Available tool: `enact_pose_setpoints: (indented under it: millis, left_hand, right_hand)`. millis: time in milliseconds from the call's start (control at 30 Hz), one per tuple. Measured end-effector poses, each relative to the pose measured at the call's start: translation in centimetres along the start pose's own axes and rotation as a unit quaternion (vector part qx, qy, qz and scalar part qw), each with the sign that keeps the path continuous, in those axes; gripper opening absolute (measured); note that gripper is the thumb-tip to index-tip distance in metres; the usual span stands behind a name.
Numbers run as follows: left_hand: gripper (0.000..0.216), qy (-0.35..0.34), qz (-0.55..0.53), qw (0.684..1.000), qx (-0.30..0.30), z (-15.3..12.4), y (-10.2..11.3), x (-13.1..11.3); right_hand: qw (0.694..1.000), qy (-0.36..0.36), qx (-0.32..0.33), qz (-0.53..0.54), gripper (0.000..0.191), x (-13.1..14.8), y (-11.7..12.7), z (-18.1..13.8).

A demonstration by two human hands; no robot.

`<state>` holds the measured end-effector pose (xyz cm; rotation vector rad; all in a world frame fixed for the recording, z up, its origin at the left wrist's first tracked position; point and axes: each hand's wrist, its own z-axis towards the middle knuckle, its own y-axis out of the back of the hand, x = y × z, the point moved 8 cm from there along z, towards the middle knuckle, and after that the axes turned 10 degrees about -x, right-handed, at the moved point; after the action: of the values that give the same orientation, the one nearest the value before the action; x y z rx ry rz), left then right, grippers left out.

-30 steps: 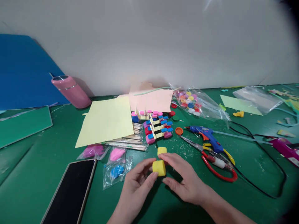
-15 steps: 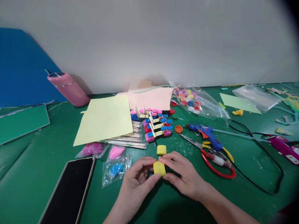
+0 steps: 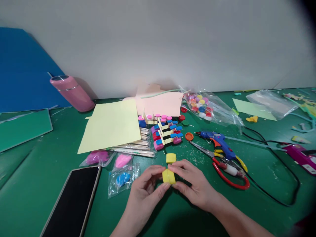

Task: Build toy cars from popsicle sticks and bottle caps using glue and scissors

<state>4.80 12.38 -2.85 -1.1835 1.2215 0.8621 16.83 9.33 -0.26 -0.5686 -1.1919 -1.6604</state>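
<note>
Both of my hands pinch a small yellow piece low in the middle of the view, just above the green table. My left hand grips it from the left with thumb and fingers. My right hand grips it from the right. A second yellow piece lies on the table just beyond them. Behind that sit little models of wooden sticks and coloured caps.
A dark phone lies at the lower left beside small bags of pink and blue bits. Yellow paper, a pink bottle, a bag of caps, a blue glue gun and red scissors surround the spot.
My hands drew closer together on the yellow piece and turned it; both now pinch it. The view shifted slightly.
</note>
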Motion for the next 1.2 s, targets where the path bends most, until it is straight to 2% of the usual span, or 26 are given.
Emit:
enact_pose_setpoints:
  millis: [167, 267, 367, 533, 800, 1200]
  left_hand:
    - [0.031, -0.073, 0.040, 0.997, 0.005, -0.06, -0.21, -0.82]
    - [0.036, -0.095, 0.054, 0.994, 0.010, -0.27, -0.25, -1.04]
    - [0.038, -0.067, 0.047, 0.997, 0.002, -0.32, 0.00, -0.82]
    - [0.027, -0.008, 0.050, 0.999, -0.015, -0.19, 0.18, -0.50]
    - [0.025, -0.037, 0.074, 0.996, -0.019, 0.01, 0.11, -0.84]
    - [0.027, -0.083, 0.089, 0.993, -0.008, -0.05, -0.04, -1.12]
  right_hand:
    - [0.997, -0.059, -0.016, 0.040, 0.048, -0.44, 0.26, 0.12]
    - [0.997, -0.061, -0.023, 0.045, 0.044, -0.36, 0.50, 0.21]
    - [0.998, -0.044, -0.020, 0.037, 0.040, -0.30, 0.51, 0.22]
    - [1.000, 0.007, -0.017, 0.008, 0.041, -0.01, 0.32, 0.22]
    - [1.000, -0.005, -0.022, -0.002, 0.037, -0.21, 0.26, 0.09]
    - [0.998, 0.042, -0.041, -0.019, 0.036, 0.23, 0.27, -0.07]
